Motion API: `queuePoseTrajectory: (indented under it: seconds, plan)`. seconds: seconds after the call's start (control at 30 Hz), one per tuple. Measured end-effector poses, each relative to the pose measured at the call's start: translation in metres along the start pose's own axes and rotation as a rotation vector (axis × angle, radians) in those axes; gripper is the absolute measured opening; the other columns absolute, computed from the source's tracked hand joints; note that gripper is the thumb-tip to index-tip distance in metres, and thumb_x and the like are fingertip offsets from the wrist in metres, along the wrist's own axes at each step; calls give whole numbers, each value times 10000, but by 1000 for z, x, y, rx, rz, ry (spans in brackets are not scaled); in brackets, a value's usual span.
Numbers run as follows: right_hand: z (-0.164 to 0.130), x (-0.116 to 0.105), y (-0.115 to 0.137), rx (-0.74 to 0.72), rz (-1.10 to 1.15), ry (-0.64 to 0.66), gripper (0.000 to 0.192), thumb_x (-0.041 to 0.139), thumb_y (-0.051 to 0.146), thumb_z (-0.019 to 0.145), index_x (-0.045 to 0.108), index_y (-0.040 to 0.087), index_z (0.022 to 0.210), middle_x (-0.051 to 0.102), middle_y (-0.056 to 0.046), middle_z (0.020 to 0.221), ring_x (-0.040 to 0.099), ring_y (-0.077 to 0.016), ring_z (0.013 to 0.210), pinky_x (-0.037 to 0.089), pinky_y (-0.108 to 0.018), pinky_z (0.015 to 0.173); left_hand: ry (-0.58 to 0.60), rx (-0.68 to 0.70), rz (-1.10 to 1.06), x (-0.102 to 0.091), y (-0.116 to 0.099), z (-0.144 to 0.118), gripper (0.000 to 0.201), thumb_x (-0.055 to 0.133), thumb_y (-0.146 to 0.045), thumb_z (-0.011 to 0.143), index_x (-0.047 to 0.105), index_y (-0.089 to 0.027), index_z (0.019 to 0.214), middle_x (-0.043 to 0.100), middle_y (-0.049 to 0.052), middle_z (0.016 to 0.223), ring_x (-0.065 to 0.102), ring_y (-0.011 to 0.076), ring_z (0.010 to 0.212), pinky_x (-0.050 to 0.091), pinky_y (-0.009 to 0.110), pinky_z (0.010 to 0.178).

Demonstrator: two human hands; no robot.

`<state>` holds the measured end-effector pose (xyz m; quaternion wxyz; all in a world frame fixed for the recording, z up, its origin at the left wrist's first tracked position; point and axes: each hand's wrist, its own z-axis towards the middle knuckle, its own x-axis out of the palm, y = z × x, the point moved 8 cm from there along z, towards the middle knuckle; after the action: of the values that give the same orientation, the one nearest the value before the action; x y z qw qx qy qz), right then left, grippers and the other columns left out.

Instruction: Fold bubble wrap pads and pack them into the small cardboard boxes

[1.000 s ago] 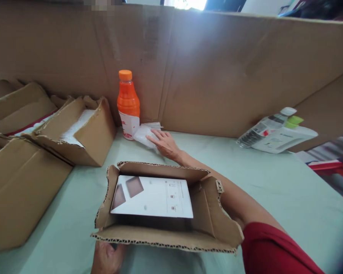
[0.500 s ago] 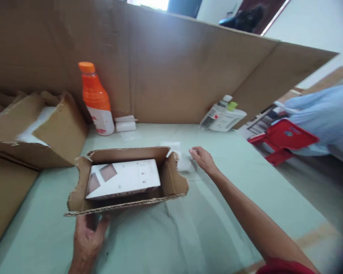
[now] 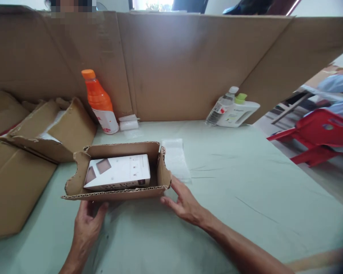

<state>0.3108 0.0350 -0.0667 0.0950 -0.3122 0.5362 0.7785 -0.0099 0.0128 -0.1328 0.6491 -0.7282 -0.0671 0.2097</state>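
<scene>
A small open-topped cardboard box (image 3: 121, 195) with rough-cut edges stands on the green-covered table. Inside it lies a white printed carton (image 3: 118, 171) with dark pictures and lettering. My left hand (image 3: 87, 222) is at the front left of the cardboard box, its fingers partly hidden under the front wall and the thumb apart. At the box's front right corner, my right hand (image 3: 185, 203) has its fingers along the side and the thumb at the front. Just behind that corner, a clear plastic bag (image 3: 175, 160) lies flat, partly covered by the box.
An orange bottle (image 3: 101, 104) and a small white roll (image 3: 128, 123) stand at the back left. Larger cardboard boxes (image 3: 20, 186) fill the left side. A clear bottle (image 3: 221, 108) and a white jug (image 3: 238, 114) lean at the cardboard wall (image 3: 188, 68). A red chair (image 3: 326, 127) is off to the right.
My right hand has come down from behind the plastic bag to the box's right corner. The bag now lies flatter. The box has shifted slightly left, with my left hand still at its front.
</scene>
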Motion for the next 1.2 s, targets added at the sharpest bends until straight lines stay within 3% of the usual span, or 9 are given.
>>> queuePoseTrajectory:
  seconds: [0.1,0.23,0.47,0.7,0.83,0.93,1.03,1.1,1.2]
  plan:
    - [8,6,-4,56,33,-71,578,563,439,965,457,209,1485,481,-171,1534,465,-336,1407,428,-549,1127,-8,51,18,8,-16,12,577,804,-437,671,606,-177,1146,686,85,1084,672,236,1003,555,343,908]
    - [34,-3,-8,94,42,-79,511,550,401,954,517,195,1421,570,-164,1443,562,-317,1295,506,-527,1031,32,124,31,22,-34,38,518,776,-398,693,593,-178,1124,671,57,1033,654,208,981,534,321,905]
    - [15,-45,-28,212,-62,-101,501,634,402,902,574,274,1383,642,-108,1372,629,-286,1208,548,-483,955,61,73,-39,7,-16,45,648,754,-354,715,546,-245,1318,612,112,1349,589,235,1243,443,403,1103]
    - [38,-4,-7,127,11,10,751,683,387,834,419,201,1512,577,-163,1447,586,-313,1283,532,-505,988,120,150,-56,26,-32,36,675,741,-331,708,522,-186,1330,630,134,1259,636,246,1129,503,418,1027]
    - [22,-11,-6,75,-148,53,702,640,330,871,407,212,1523,515,-150,1518,502,-301,1385,476,-499,1075,53,99,-116,11,-23,32,847,755,-301,714,381,-219,1469,561,171,1390,591,276,1256,473,467,1078]
    - [2,-25,-20,36,-479,79,707,627,159,816,451,188,1501,454,-168,1566,417,-324,1451,409,-528,1120,-82,59,-134,-16,-17,22,886,740,-288,764,292,-235,1527,512,198,1467,565,282,1315,441,508,1114]
    - [-2,-30,-41,50,-738,73,620,617,44,762,593,153,1372,509,-196,1519,442,-361,1428,421,-536,1073,-193,106,-95,-32,-21,0,814,703,-289,818,311,-212,1527,537,211,1443,598,284,1276,446,539,1105]
    - [0,-33,-47,61,-775,17,408,584,49,833,694,162,1209,638,-171,1390,537,-336,1348,441,-502,1037,-184,182,-37,-26,-26,-22,748,676,-305,845,351,-205,1511,568,201,1407,617,287,1244,474,539,1075]
    - [-5,-32,-34,60,-696,-37,273,542,102,924,738,189,1093,764,-113,1159,693,-271,1089,472,-433,960,20,326,165,8,-39,-60,570,626,-310,887,480,-233,1432,608,148,1367,629,279,1207,513,512,1039]
